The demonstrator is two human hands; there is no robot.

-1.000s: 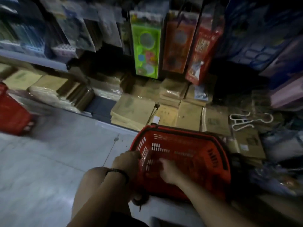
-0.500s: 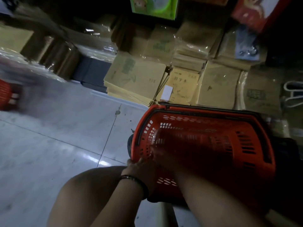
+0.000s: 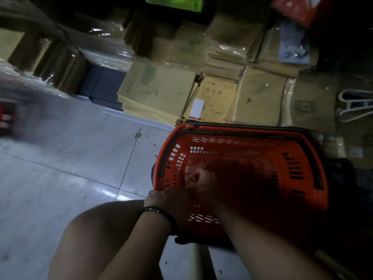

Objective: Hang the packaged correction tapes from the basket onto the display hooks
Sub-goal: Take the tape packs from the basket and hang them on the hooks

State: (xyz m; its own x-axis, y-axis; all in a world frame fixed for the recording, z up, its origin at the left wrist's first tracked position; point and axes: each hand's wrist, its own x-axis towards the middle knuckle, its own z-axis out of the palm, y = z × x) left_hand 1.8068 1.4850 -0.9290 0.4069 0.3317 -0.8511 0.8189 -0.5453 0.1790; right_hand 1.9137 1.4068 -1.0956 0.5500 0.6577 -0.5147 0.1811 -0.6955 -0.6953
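Grips the near rim of the red basket (image 3: 302, 201) with the left hand (image 3: 167, 203). Has the right hand (image 3: 201, 182) inside, grip too blurred to tell.

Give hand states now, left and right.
Left hand: grips the near rim of the basket.
Right hand: down inside the basket, blurred and dark; cannot tell whether it holds anything.

Pale glossy floor tiles (image 3: 60, 178) are filling the left side, catching a patch of glare in the dim light. Stacks of brown paper notebooks (image 3: 159, 91), some wrapped in shiny film, are lying along the floor's far edge. White hangers (image 3: 351, 106) are resting at the right, and a green package (image 3: 175, 3) is showing at the top edge.
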